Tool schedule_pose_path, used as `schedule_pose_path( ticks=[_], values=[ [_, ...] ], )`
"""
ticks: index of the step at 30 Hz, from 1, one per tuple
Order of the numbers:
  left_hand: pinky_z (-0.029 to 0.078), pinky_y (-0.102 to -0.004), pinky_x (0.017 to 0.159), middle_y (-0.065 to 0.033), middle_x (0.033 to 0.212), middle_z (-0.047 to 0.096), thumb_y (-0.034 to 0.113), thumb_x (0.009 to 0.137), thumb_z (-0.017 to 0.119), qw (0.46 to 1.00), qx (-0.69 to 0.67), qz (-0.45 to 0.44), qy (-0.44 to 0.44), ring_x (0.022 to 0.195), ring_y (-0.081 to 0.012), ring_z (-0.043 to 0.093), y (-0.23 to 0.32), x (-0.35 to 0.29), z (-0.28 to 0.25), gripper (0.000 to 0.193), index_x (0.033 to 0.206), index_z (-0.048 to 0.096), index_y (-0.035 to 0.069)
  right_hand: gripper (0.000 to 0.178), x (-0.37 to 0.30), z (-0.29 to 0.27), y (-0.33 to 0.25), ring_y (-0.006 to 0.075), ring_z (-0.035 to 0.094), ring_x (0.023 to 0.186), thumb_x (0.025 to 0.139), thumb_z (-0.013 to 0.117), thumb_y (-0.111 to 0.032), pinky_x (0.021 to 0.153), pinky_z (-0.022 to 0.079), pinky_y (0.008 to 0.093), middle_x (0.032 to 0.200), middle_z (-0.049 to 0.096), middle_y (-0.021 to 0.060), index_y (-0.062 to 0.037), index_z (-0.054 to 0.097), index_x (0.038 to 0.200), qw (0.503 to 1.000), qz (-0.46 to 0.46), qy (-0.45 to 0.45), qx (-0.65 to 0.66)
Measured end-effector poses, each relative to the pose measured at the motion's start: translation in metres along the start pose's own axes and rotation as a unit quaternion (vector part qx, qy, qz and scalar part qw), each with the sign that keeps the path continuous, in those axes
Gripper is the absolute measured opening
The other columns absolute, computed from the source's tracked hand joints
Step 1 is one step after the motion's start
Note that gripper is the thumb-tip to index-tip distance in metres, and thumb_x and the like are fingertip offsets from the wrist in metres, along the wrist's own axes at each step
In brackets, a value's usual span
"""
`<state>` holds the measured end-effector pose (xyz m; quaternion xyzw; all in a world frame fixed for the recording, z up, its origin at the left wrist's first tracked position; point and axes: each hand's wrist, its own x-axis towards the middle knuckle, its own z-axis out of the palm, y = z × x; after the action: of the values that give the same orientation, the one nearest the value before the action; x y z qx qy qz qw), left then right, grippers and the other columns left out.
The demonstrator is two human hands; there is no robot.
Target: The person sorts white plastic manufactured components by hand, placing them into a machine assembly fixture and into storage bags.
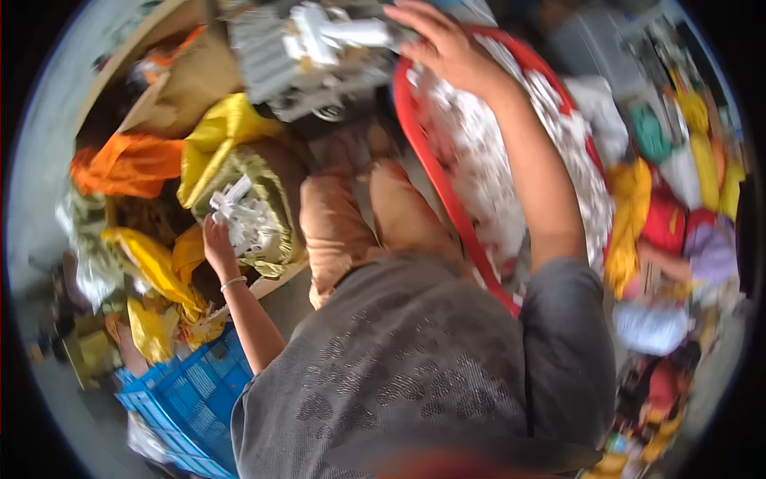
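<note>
At the left, my left hand (217, 239) reaches to the rim of an olive-lined sack (275, 209) heaped with small white plastic pieces. Its blurred fingers look closed at the edge of a branched white plastic piece (233, 198) on top of the heap. My right hand (448, 49) stretches far forward, fingers spread, at the end of a white plastic part (355, 32). That part lies on a grey, ribbed metal block (267, 68). My right forearm crosses above a red-rimmed tub (423, 152) full of white pieces.
A blue plastic crate (187, 399) stands at the lower left. Yellow bags (215, 132) and an orange bag (132, 164) crowd the left side around a cardboard box (187, 88). Piles of coloured cloth and bags (666, 211) line the right. My knees are between sack and tub.
</note>
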<state>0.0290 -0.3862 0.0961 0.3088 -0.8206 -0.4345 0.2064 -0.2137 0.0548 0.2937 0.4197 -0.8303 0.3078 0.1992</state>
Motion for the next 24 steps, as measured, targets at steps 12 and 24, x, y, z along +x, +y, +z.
schedule_pose_path(
  ticks=[12, 24],
  values=[
    [0.051, -0.0242, 0.071, -0.0073, 0.103, 0.066, 0.015, 0.091, 0.053, 0.980, -0.075, -0.031, -0.180, 0.086, -0.0143, 0.063, -0.043, -0.011, 0.058, 0.026, 0.110, 0.062, -0.002, 0.027, -0.346, -0.028, 0.020, 0.0283, 0.059, 0.095, 0.078, 0.060, -0.016, 0.077, 0.048, 0.0410, 0.102, 0.060, 0.0081, -0.0146, 0.061, 0.105, 0.831, 0.468, -0.205, -0.218],
    [0.053, -0.0264, 0.074, -0.0101, 0.098, 0.067, 0.015, 0.091, 0.056, 0.960, 0.015, 0.110, -0.259, 0.083, -0.0176, 0.067, 0.028, -0.051, 0.084, 0.026, 0.107, 0.062, -0.004, 0.034, -0.305, 0.002, 0.048, 0.0261, 0.061, 0.091, 0.077, 0.056, -0.009, 0.073, 0.049, 0.0381, 0.101, 0.063, 0.0106, -0.0170, 0.060, 0.110, 0.858, 0.440, -0.232, -0.125]
  ],
)
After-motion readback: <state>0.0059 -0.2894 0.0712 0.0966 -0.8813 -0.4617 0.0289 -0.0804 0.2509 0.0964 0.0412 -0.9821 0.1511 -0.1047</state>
